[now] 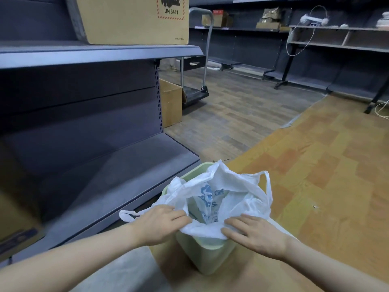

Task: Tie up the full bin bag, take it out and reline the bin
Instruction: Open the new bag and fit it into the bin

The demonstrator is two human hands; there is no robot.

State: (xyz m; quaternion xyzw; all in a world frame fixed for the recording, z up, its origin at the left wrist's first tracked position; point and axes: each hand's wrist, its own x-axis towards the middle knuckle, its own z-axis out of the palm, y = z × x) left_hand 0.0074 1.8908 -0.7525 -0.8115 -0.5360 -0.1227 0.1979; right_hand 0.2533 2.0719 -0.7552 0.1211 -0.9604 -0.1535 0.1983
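The white bag (223, 192) sits in the green bin (207, 256). The left hand (160, 223) and right hand (255, 232) each pinch its near edge at the bin's rim.

- The bin (207, 258) is pale green.
- The bag (229, 199) in it is white, thin and see-through, with blue print.
- The floor (315, 165) has orange-tan wood-look blocks, and grey-brown planks farther off.
- The shelving (84, 123) is dark blue-grey.
- The cardboard box (134, 24) is tan, with black lettering and a red dashed border.
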